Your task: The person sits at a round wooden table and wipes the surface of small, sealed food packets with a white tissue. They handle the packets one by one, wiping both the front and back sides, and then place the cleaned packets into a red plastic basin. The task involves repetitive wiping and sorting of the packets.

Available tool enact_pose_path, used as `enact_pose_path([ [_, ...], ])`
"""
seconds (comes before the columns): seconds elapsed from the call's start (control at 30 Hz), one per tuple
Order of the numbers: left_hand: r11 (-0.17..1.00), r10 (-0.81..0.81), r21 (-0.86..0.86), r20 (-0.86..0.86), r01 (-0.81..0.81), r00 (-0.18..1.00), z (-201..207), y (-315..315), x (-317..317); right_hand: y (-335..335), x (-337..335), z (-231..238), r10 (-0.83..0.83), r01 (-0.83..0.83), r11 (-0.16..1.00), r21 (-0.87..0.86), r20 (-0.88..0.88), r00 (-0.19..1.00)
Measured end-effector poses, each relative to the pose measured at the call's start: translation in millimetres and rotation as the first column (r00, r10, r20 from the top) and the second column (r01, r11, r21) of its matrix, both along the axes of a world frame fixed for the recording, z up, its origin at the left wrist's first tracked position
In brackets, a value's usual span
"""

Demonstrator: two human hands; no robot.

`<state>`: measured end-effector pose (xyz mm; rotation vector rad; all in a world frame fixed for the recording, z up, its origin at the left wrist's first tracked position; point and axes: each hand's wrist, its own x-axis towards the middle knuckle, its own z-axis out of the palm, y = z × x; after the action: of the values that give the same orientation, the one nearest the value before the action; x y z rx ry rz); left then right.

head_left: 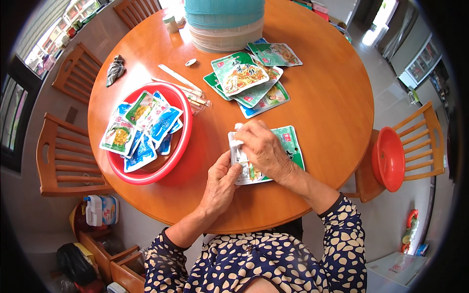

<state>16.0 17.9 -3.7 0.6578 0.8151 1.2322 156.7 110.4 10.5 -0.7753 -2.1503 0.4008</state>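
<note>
Both hands are closed on one green-and-white packet at the near edge of the table, right in front of the person. The right hand lies on top of it, fingers curled over its upper left corner, pinching a white edge there. The left hand comes up from below and grips the packet's lower left edge between thumb and fingers. The packet lies flat or nearly so, its long axis running roughly away from the person, its green part showing to the right of the right hand. Both hands are on it; the right covers more of it.

To the left, just beside the hands, a red basin holds a loose heap of blue and green packets. Beyond the hands, toward the table's middle, lies a fanned pile of green packets. Between basin and pile are some wrapped chopsticks. At the far side stands a stack of teal and white baskets; a grey cloth lies at the left edge. Wooden chairs ring the table; one on the right carries a second red basin.
</note>
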Motion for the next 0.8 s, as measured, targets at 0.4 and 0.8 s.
enact_pose_path([
  [0.4,0.999,0.045,0.001,-0.098,-0.046,0.994,7,-3,8,-25,72,-2,-0.239,0.242,0.970,-0.037,0.076,0.968],
  [0.8,0.994,-0.073,-0.082,-0.005,0.072,0.997,12,-1,3,-27,24,9,0.014,-0.014,1.000,-0.007,0.123,0.992],
])
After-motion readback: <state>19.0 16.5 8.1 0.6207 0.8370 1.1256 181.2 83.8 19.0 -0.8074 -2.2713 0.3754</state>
